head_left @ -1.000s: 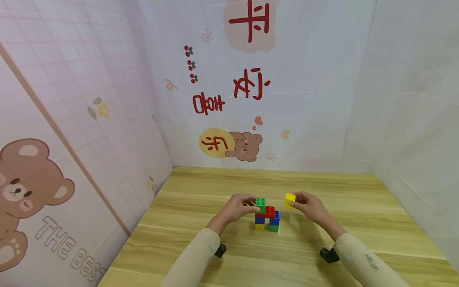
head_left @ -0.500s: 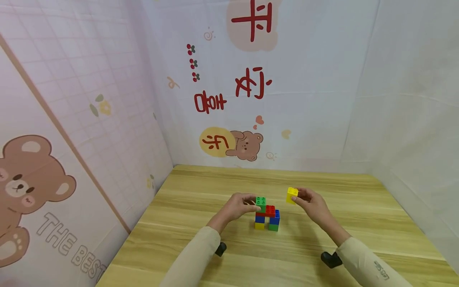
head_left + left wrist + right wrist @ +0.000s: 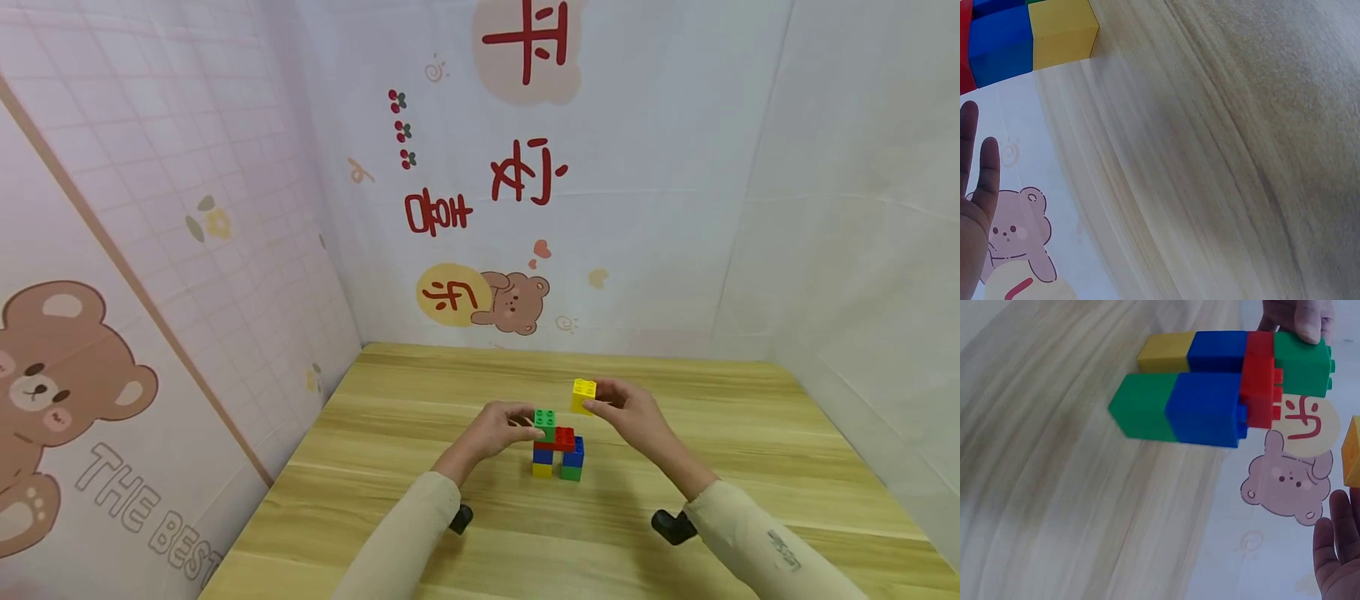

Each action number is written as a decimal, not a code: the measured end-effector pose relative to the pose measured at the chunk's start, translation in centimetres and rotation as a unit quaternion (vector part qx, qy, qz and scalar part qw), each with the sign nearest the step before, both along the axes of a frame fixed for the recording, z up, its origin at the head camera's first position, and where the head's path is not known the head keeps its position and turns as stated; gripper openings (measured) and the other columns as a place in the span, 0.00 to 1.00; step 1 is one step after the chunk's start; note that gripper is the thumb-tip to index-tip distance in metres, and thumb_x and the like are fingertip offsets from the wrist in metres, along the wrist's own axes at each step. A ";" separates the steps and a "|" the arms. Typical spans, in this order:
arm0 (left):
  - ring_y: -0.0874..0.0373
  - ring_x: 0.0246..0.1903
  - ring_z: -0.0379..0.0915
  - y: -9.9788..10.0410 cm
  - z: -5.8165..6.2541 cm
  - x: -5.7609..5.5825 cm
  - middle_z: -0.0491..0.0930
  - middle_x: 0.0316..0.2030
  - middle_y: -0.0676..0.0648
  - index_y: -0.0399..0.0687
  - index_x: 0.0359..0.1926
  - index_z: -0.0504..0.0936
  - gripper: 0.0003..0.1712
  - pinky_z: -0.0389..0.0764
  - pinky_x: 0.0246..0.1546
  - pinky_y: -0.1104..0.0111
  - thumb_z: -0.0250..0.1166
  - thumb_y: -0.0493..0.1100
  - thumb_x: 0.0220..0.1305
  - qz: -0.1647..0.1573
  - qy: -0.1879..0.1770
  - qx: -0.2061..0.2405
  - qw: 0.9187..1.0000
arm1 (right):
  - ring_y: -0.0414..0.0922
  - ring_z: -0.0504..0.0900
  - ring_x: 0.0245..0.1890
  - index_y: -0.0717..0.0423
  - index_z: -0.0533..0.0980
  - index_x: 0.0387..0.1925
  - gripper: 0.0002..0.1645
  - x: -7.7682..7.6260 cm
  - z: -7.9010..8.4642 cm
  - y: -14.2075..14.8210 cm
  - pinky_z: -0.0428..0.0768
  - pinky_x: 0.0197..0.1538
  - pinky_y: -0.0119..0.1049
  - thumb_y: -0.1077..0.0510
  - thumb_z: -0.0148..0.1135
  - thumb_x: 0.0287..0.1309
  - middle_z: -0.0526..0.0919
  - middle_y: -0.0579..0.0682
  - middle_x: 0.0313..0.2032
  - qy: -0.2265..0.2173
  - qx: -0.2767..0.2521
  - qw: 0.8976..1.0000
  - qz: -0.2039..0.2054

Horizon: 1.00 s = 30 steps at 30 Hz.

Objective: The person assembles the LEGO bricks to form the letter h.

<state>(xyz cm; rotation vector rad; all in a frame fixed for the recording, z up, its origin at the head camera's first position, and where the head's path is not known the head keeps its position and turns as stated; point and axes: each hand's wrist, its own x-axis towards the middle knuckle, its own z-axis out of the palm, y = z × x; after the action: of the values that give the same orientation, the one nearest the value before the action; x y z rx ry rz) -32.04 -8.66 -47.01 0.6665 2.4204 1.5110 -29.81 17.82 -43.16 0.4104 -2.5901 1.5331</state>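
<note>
A small arch of toy building blocks stands on the table. Its left column is a yellow block under a blue block; its right column is a green block under a blue block. A flatter red block spans both. On the red block's left end sits a green block, pinched between the thumb and fingers of my left hand. My right hand pinches a yellow block in the air, above and behind the arch's right side. Only part of that block shows in the right wrist view.
The wood-grain table stretches around the arch. Printed cloth walls rise behind and at both sides. A black device sits under the right wrist, and another black device under the left.
My right hand carries the yellow block slightly up and right at first, then left, closer to the arch. My left hand stays on the green block, and the arch has not moved.
</note>
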 end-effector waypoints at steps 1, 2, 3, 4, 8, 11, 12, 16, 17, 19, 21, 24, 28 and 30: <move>0.58 0.43 0.77 0.0 0.0 0.0 0.83 0.43 0.54 0.55 0.53 0.85 0.18 0.80 0.44 0.64 0.70 0.52 0.64 -0.001 0.000 0.001 1.000 | 0.50 0.84 0.43 0.63 0.75 0.60 0.29 0.0 0.1 -0.2 0.83 0.45 0.38 0.49 0.66 0.64 0.83 0.56 0.46 -0.001 0.002 1.000 0.002; 0.58 0.44 0.77 0.0 0.0 0.0 0.83 0.43 0.54 0.55 0.53 0.85 0.18 0.80 0.44 0.64 0.70 0.52 0.64 -0.002 0.000 0.001 1.000 | 0.51 0.84 0.43 0.63 0.75 0.59 0.29 -0.1 0.2 -0.4 0.83 0.45 0.40 0.49 0.66 0.64 0.83 0.55 0.46 -0.004 0.002 1.000 0.000; 0.58 0.43 0.77 0.0 0.0 0.0 0.83 0.43 0.54 0.54 0.53 0.85 0.18 0.80 0.44 0.65 0.70 0.51 0.64 -0.002 0.001 0.002 1.000 | 0.51 0.84 0.43 0.63 0.76 0.59 0.29 -0.2 0.2 -0.6 0.83 0.46 0.41 0.49 0.66 0.64 0.84 0.55 0.46 -0.005 0.005 1.000 0.001; 0.58 0.43 0.77 0.0 0.0 -0.1 0.83 0.43 0.53 0.54 0.53 0.85 0.18 0.80 0.44 0.65 0.70 0.51 0.64 -0.003 0.002 0.003 1.000 | 0.50 0.84 0.43 0.62 0.76 0.58 0.28 -0.2 0.3 -0.8 0.83 0.47 0.42 0.49 0.67 0.63 0.84 0.55 0.46 -0.006 0.005 1.000 0.001; 0.59 0.43 0.77 0.1 0.0 -0.1 0.84 0.43 0.53 0.54 0.53 0.85 0.17 0.80 0.44 0.65 0.69 0.50 0.64 -0.003 0.005 0.006 1.000 | 0.50 0.84 0.43 0.61 0.77 0.58 0.27 -0.4 0.5 -1.7 0.82 0.49 0.45 0.50 0.68 0.63 0.84 0.54 0.46 -0.010 0.003 1.000 0.009; 0.59 0.43 0.78 0.1 0.0 -0.1 0.84 0.43 0.54 0.55 0.52 0.86 0.16 0.80 0.45 0.64 0.70 0.51 0.64 -0.001 0.003 0.010 1.000 | 0.50 0.84 0.44 0.61 0.77 0.58 0.27 -0.5 0.6 -2.4 0.82 0.50 0.46 0.50 0.68 0.63 0.84 0.54 0.47 -0.010 0.000 1.000 0.024; 0.59 0.43 0.78 0.1 0.0 -0.1 0.84 0.43 0.54 0.55 0.51 0.86 0.16 0.80 0.45 0.64 0.70 0.51 0.63 -0.001 0.002 0.012 1.000 | 0.50 0.84 0.44 0.60 0.77 0.58 0.26 -0.5 0.6 -2.6 0.82 0.50 0.46 0.51 0.68 0.63 0.84 0.54 0.47 -0.010 -0.002 1.000 0.029; 0.59 0.44 0.78 0.2 -0.2 -0.1 0.84 0.42 0.56 0.56 0.51 0.86 0.16 0.80 0.46 0.64 0.70 0.51 0.63 0.003 0.000 0.017 1.000 | 0.51 0.84 0.43 0.58 0.78 0.55 0.23 -0.4 0.7 -3.3 0.82 0.48 0.45 0.51 0.67 0.63 0.84 0.52 0.46 -0.009 -0.004 0.999 0.046; 0.59 0.44 0.77 0.2 -0.3 -0.1 0.84 0.43 0.57 0.56 0.51 0.86 0.16 0.80 0.46 0.64 0.70 0.52 0.63 0.004 0.000 0.017 1.000 | 0.50 0.84 0.43 0.58 0.79 0.55 0.22 -0.3 0.6 -3.5 0.82 0.48 0.45 0.51 0.67 0.63 0.84 0.52 0.46 -0.011 -0.006 0.999 0.049; 0.60 0.44 0.77 0.1 -0.5 -0.1 0.84 0.43 0.58 0.57 0.52 0.86 0.17 0.80 0.47 0.64 0.70 0.53 0.63 0.007 -0.001 0.013 1.000 | 0.50 0.83 0.43 0.58 0.79 0.54 0.21 -0.2 0.6 -3.8 0.83 0.47 0.45 0.52 0.67 0.63 0.84 0.52 0.46 -0.012 -0.004 0.998 0.054; 0.60 0.45 0.77 0.0 -0.6 0.1 0.83 0.44 0.59 0.57 0.53 0.85 0.18 0.79 0.47 0.64 0.70 0.53 0.63 0.009 -0.004 0.009 1.000 | 0.50 0.83 0.43 0.57 0.79 0.55 0.22 -0.1 0.6 -4.1 0.83 0.48 0.44 0.53 0.67 0.63 0.84 0.52 0.47 -0.012 -0.002 0.998 0.058; 0.59 0.45 0.77 0.0 -0.8 0.3 0.83 0.44 0.59 0.57 0.53 0.85 0.19 0.79 0.48 0.63 0.69 0.54 0.63 0.012 -0.006 0.005 1.000 | 0.50 0.82 0.44 0.58 0.78 0.57 0.23 0.0 0.4 -4.4 0.82 0.48 0.45 0.53 0.67 0.63 0.83 0.53 0.48 -0.010 0.011 0.998 0.059; 0.58 0.45 0.77 0.0 -0.9 0.3 0.83 0.44 0.59 0.58 0.53 0.86 0.18 0.79 0.48 0.63 0.69 0.53 0.63 0.013 -0.006 0.007 1.000 | 0.51 0.81 0.46 0.58 0.78 0.57 0.24 0.0 0.1 -4.7 0.81 0.50 0.47 0.52 0.67 0.63 0.83 0.52 0.49 -0.012 0.024 0.998 0.059; 0.58 0.45 0.78 0.0 -1.0 0.2 0.83 0.44 0.59 0.58 0.53 0.86 0.18 0.80 0.47 0.63 0.69 0.53 0.63 0.014 -0.006 0.009 1.000 | 0.50 0.81 0.47 0.58 0.78 0.57 0.24 0.0 0.0 -4.7 0.81 0.51 0.47 0.52 0.68 0.63 0.83 0.52 0.50 -0.016 0.028 0.998 0.059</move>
<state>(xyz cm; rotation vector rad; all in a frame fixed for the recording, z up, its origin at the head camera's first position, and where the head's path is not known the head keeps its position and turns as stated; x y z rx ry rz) -31.82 -8.71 -48.05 0.6283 2.4191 1.5444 -29.85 13.07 -43.12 0.5590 -2.6829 1.5162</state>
